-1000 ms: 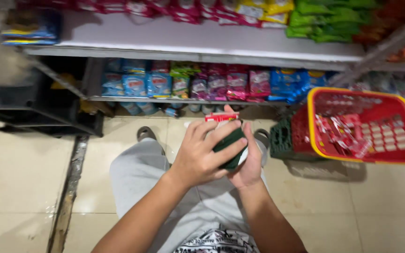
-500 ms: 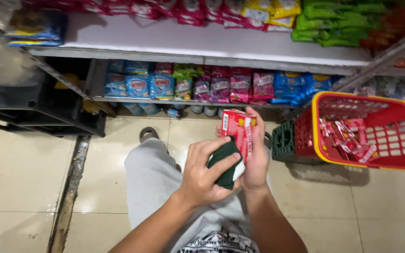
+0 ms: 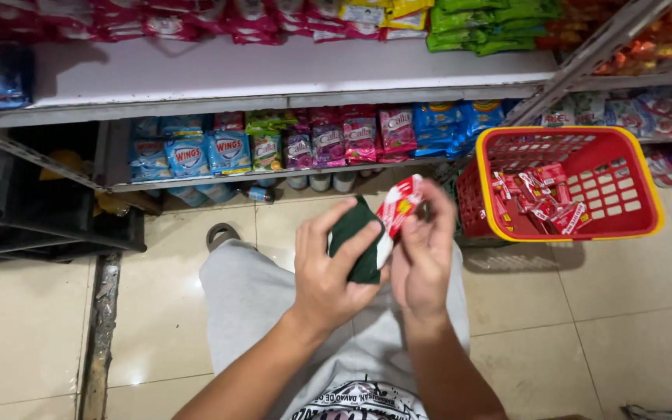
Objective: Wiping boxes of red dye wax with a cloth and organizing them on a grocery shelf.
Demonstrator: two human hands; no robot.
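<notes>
My right hand (image 3: pixel 425 253) holds a small red and white packet (image 3: pixel 397 208) upright in front of me. Pressed against the packet's left side is a dark green cloth (image 3: pixel 358 237), gripped by my left hand (image 3: pixel 328 274). Both hands are together over my grey-trousered knee (image 3: pixel 246 288). To the right stands a red basket with a yellow rim (image 3: pixel 641 180) holding several similar red packets (image 3: pixel 537 204).
Low shelves (image 3: pixel 274 93) ahead carry rows of blue, green, pink and red sachets. A black crate (image 3: pixel 36 214) sits at the left on the tiled floor (image 3: pixel 25 327). A metal strip (image 3: pixel 99 327) runs along the floor at left. More goods fill the shelves at right (image 3: pixel 647 109).
My hands have stayed together while the view shifted; the red packet has turned more upright and the green cloth has slid across it.
</notes>
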